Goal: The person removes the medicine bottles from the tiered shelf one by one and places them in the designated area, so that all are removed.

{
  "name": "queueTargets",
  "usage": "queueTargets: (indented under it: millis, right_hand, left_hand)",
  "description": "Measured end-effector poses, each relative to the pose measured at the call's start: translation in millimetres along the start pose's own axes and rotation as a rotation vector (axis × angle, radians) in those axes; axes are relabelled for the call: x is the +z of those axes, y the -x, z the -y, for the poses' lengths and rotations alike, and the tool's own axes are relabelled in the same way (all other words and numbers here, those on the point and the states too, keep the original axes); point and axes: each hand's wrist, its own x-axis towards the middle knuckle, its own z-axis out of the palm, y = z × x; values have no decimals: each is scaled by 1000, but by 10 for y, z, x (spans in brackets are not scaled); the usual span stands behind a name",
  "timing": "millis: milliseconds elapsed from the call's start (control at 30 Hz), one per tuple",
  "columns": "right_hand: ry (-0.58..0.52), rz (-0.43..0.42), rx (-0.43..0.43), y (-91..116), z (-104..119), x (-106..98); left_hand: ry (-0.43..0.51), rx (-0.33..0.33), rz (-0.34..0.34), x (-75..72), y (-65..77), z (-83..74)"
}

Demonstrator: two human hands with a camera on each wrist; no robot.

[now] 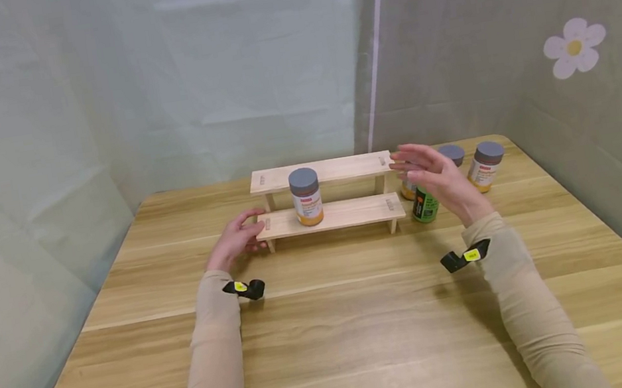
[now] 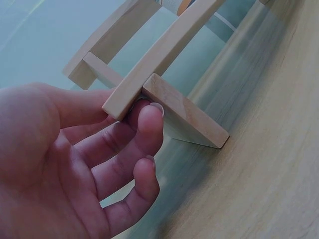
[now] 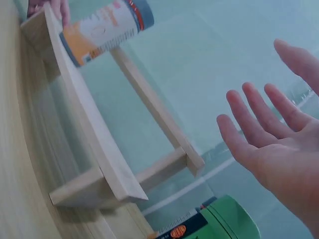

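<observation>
A two-tier wooden shelf rack point(image 1: 350, 211) stands toward the back of the table. My left hand point(image 1: 233, 240) grips the left end of its lower board, with the thumb above and curled fingers point(image 2: 149, 129) at the underside. On the lower tier, left of its middle, a grey-lidded supplement bottle point(image 1: 306, 198) with a white and orange label stands upright. My right hand point(image 1: 442, 181) is raised beside the rack's right end, fingers spread and holding nothing. Below it stands a green bottle point(image 1: 425, 205), whose green lid point(image 3: 232, 219) shows in the right wrist view.
Right of the rack, another grey-lidded bottle point(image 1: 486, 166) stands upright. Further bottles are partly hidden behind my right hand, one showing its grey lid point(image 1: 451, 154). A pale curtain point(image 1: 270, 79) hangs behind the wood-grain table point(image 1: 344, 336).
</observation>
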Motion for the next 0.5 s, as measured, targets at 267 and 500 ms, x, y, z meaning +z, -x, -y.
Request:
queueTargets:
  millis: [267,500]
  right_hand:
    - [-42,-8,20,-56,0,90]
    - [-4,-4,72,-182,-101,274]
  left_hand:
    - [0,9,-2,-22,0,9]
    - [5,5,9,-14,-7,-3]
